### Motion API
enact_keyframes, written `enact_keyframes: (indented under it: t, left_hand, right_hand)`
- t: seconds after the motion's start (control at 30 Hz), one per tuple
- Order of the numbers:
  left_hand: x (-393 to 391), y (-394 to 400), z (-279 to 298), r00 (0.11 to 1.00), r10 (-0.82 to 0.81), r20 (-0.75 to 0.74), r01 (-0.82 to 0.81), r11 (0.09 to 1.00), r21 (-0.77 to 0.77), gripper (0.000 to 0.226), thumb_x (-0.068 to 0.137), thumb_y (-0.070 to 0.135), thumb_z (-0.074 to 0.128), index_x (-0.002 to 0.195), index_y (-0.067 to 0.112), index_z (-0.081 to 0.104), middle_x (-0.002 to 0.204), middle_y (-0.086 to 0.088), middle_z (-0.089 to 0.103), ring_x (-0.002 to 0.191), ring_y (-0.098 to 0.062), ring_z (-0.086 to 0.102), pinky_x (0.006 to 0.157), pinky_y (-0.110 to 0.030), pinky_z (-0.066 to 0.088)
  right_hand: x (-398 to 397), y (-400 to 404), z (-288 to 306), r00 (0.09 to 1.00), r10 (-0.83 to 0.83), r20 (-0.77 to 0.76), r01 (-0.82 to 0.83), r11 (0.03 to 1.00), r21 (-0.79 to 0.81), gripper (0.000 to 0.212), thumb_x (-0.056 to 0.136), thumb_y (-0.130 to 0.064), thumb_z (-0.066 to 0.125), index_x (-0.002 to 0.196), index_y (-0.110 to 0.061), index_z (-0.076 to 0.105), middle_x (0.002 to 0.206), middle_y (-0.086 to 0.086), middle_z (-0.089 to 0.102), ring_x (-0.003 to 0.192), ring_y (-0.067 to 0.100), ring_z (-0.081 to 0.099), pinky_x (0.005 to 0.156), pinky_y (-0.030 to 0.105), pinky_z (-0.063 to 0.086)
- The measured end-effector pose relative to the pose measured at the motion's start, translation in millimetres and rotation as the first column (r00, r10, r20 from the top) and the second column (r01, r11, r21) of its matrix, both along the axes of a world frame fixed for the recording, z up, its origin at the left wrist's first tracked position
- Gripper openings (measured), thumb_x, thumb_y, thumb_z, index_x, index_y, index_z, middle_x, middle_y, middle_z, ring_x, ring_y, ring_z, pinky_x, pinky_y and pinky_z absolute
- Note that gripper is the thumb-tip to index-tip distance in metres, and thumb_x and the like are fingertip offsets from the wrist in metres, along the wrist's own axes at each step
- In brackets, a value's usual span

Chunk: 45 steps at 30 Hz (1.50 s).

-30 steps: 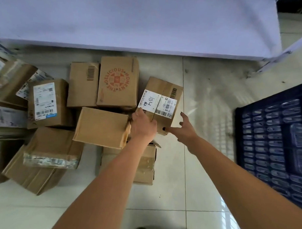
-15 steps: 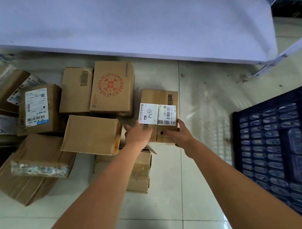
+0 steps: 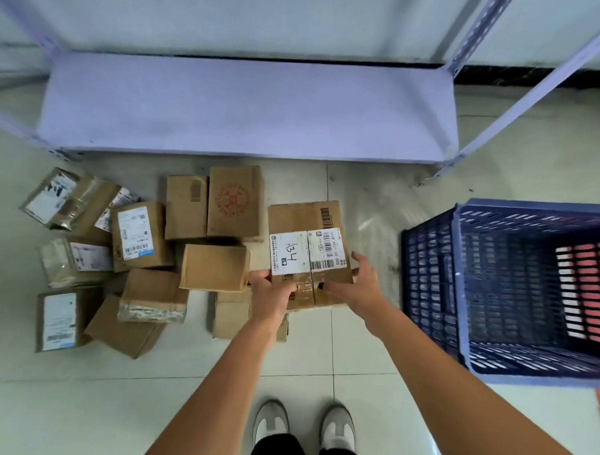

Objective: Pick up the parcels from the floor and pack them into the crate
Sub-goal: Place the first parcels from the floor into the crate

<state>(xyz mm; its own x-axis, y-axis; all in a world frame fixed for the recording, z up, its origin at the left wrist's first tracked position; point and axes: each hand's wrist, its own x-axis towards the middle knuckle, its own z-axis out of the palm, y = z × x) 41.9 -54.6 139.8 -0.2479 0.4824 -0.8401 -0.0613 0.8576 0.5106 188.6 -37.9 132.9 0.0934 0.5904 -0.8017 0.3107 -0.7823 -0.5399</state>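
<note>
Step in hand: you are picking up one parcel (image 3: pixel 308 251), the box marked "A34"; I judge it lifted or about to leave the pile, though its underside cannot be seen.
Left hand (image 3: pixel 272 294): grips the box's near left corner, fingers curled over the top face.
Right hand (image 3: pixel 354 287): clamps the near right corner, thumb on top, fingers wrapped round the right side.
Parcel position: at 12 o'clock from your shoes (image 3: pixel 305 428), at the right edge of the pile (image 3: pixel 148 256), partly over a lower box (image 3: pixel 234 313).
Crate (image 3: pixel 459 301): at 3 o'clock from the parcel, well apart from it, open side up; it looks empty of parcels, though its right part is cut off.
Progress: early, in my judgement; many boxes lie on the floor (image 3: pixel 355 348) at 9 to 10 o'clock.
Next move: carry the box right, raise it above the crate's near wall, then lower it flat into a corner so later boxes fit.
Edges: the crate's left rim stands in the path; the shelf (image 3: pixel 248 106) edge lies at 12 o'clock beyond the pile, with its post (image 3: pixel 520 99) at 1 o'clock.
Open room: bare tile between parcel and crate gives a free path.
Risk: the plain box (image 3: pixel 215 267) just beside your left hand may shift when the parcel leaves.
</note>
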Motion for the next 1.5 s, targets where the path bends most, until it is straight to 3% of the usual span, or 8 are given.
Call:
enact_keyframes:
  t: [0.1,0.33,0.57,0.77,0.93,1.07,1.33,1.5]
  left_hand:
    - [5.3,-4.2,31.5,0.997,-0.066,-0.04,0.069,0.994,0.09,0.07,0.077,0.002,0.065,0.134,0.021,0.028,0.131,-0.007,0.044,0.106,-0.018,0.053,0.056,-0.014,0.041]
    - [23.2,-12.0,74.8,0.986,-0.124,-0.11,0.144,0.97,0.194,0.079,0.074,-0.001,0.071,0.138,0.026,0.032,0.132,-0.005,0.038,0.117,-0.015,0.041,0.102,-0.033,0.04]
    - [72.5,-3.5,92.7,0.984,-0.171,-0.059,0.181,0.928,0.326,0.074,0.073,-0.003,0.072,0.129,0.022,0.031,0.118,0.007,0.05,0.107,-0.01,0.047,0.087,-0.026,0.04]
    - [173.8,2.7,88.4,0.964,-0.214,-0.159,0.26,0.889,0.376,0.091,0.067,-0.003,0.076,0.14,0.024,0.028,0.138,0.0,0.049,0.124,-0.017,0.048,0.105,-0.038,0.044]
    - [285.0,-10.5,82.1,0.962,-0.227,-0.153,0.269,0.892,0.363,0.085,0.067,-0.003,0.074,0.138,0.024,0.035,0.134,0.0,0.05,0.125,-0.016,0.047,0.103,-0.035,0.044]
    - [364.7,-21.6,62.5,0.959,-0.253,-0.128,0.281,0.903,0.324,0.085,0.068,0.0,0.075,0.138,0.024,0.033,0.132,0.001,0.049,0.124,-0.015,0.046,0.104,-0.037,0.044]
    - [422.3,-24.5,-23.0,0.927,-0.34,-0.158,0.367,0.91,0.195,0.083,0.069,-0.001,0.075,0.137,0.022,0.034,0.133,0.0,0.051,0.125,-0.014,0.047,0.104,-0.035,0.045]
    - [418.9,-20.0,-90.1,0.886,-0.393,-0.246,0.418,0.906,0.059,0.084,0.076,0.006,0.07,0.144,0.027,0.025,0.138,-0.007,0.045,0.126,-0.025,0.043,0.103,-0.036,0.041]
  right_hand:
    - [0.5,-4.4,37.4,0.995,0.062,0.072,-0.063,0.998,0.019,0.085,0.075,-0.016,0.073,0.145,-0.028,0.025,0.129,0.004,0.026,0.109,0.018,0.042,0.088,0.027,0.046]
    - [8.0,-24.4,73.8,0.992,-0.024,0.124,0.003,0.987,0.164,0.09,0.073,-0.014,0.072,0.144,-0.031,0.02,0.132,0.004,0.027,0.128,0.025,0.033,0.107,0.045,0.04]
    - [55.8,-29.2,85.8,0.98,-0.136,0.145,0.092,0.957,0.277,0.102,0.057,-0.023,0.085,0.14,-0.03,0.026,0.134,-0.001,0.044,0.129,0.022,0.037,0.109,0.047,0.037]
    - [160.6,-22.3,92.1,0.975,-0.073,0.208,0.01,0.958,0.287,0.108,0.06,-0.025,0.086,0.146,-0.022,0.022,0.136,0.007,0.034,0.13,0.023,0.031,0.112,0.039,0.03]
    - [269.3,-32.4,101.1,0.973,-0.062,0.224,0.009,0.973,0.231,0.106,0.054,-0.027,0.088,0.142,-0.023,0.029,0.131,0.004,0.039,0.126,0.021,0.036,0.109,0.044,0.037]
    - [345.9,-38.0,91.2,0.965,-0.072,0.254,0.016,0.976,0.217,0.1,0.049,-0.032,0.085,0.136,-0.024,0.036,0.124,-0.002,0.051,0.122,0.019,0.045,0.103,0.046,0.043]
    - [411.2,-45.4,16.8,0.986,-0.055,0.159,0.043,0.996,0.079,0.083,0.068,-0.01,0.081,0.137,-0.022,0.037,0.107,-0.009,0.051,0.106,0.014,0.051,0.093,0.028,0.042]
    - [409.3,-43.8,-60.7,0.993,-0.077,0.089,0.079,0.997,-0.024,0.091,0.069,-0.012,0.08,0.144,-0.029,0.03,0.128,0.002,0.056,0.116,0.021,0.053,0.099,0.038,0.048]
